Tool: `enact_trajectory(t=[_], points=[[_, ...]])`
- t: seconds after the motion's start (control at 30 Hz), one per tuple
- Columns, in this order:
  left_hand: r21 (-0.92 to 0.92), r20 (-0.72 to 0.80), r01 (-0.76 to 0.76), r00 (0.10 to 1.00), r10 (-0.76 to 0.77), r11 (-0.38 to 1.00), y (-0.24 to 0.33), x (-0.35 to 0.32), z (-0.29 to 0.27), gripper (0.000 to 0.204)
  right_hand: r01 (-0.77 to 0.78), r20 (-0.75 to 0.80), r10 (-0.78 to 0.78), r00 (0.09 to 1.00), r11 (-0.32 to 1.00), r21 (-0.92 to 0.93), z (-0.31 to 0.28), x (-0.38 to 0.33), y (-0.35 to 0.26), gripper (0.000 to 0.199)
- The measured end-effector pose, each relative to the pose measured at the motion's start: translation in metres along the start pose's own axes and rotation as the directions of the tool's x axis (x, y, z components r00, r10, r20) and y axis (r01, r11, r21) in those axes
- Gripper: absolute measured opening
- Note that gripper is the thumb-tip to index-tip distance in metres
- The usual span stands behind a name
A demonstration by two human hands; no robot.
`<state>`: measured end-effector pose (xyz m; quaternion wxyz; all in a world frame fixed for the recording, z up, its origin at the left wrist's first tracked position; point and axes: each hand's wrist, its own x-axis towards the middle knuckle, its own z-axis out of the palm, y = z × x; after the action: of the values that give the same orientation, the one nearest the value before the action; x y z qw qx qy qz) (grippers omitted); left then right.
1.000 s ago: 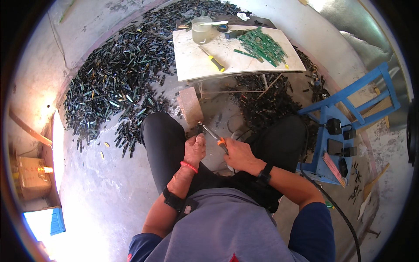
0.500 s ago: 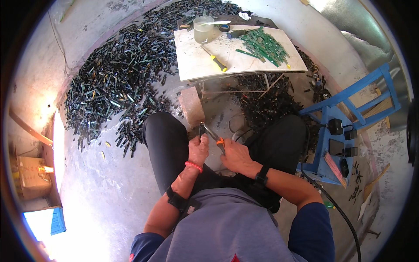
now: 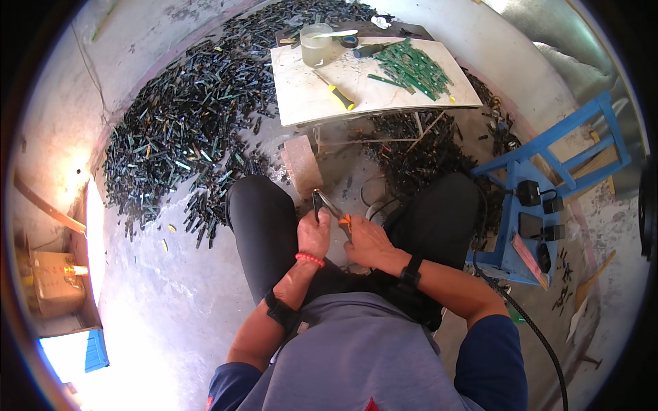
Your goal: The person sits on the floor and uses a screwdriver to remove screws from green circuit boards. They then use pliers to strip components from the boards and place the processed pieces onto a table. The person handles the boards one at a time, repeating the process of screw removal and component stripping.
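Note:
Between my knees, my left hand (image 3: 314,237) is closed around a narrow black strip-shaped piece (image 3: 317,205) that points up and away from me. My right hand (image 3: 371,246) grips a pair of pliers (image 3: 332,206) with orange on the handles. The jaws of the pliers reach the far end of the black piece; whether they clamp it is too small to tell. Just beyond the hands, a reddish-brown block (image 3: 301,166) stands on the floor.
A low white-topped table (image 3: 295,103) ahead bears green strips (image 3: 415,70), a yellow-handled screwdriver (image 3: 338,96) and a cloudy cup (image 3: 315,49). Dark strips (image 3: 185,130) heap on the floor at left. On the right, a blue chair (image 3: 510,260) carries black adapters (image 3: 528,193); a black cable (image 3: 524,318) runs beside me.
The view has shifted slightly. Both hands stay close together with the pliers at the black piece's end, and slightly more of that piece shows above my left fingers.

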<state>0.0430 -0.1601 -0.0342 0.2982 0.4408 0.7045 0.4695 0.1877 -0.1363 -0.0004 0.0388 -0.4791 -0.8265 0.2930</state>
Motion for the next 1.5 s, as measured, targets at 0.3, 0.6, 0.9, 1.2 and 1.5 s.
enact_trajectory(t=[0.3,0.6,0.9,1.2,1.5], points=[[-0.142,0.057,0.096,0.994,-0.089,0.985,-0.021,0.001,0.003,0.037,0.014,-0.012,-0.013,1.000,0.999,0.046,0.005,0.002,0.007,0.033],[-0.479,0.539,0.630,0.761,-0.361,0.612,0.010,-0.005,-0.029,0.028,0.362,-0.082,-0.416,0.906,0.860,-0.360,-0.049,0.028,0.050,0.021],[-0.518,0.664,0.700,0.691,-0.285,0.492,0.022,-0.005,-0.039,0.027,0.209,0.142,-0.212,0.967,0.977,0.031,-0.045,0.012,0.044,0.024],[-0.563,0.540,0.530,0.817,-0.203,0.635,0.020,-0.005,-0.033,0.030,-0.395,0.548,-0.175,0.818,0.521,0.757,-0.040,-0.011,0.018,0.020],[-0.575,0.483,0.529,0.835,-0.263,0.624,0.021,-0.004,-0.029,0.029,-0.510,0.588,-0.241,0.772,0.315,0.800,-0.052,-0.016,0.002,0.041]])
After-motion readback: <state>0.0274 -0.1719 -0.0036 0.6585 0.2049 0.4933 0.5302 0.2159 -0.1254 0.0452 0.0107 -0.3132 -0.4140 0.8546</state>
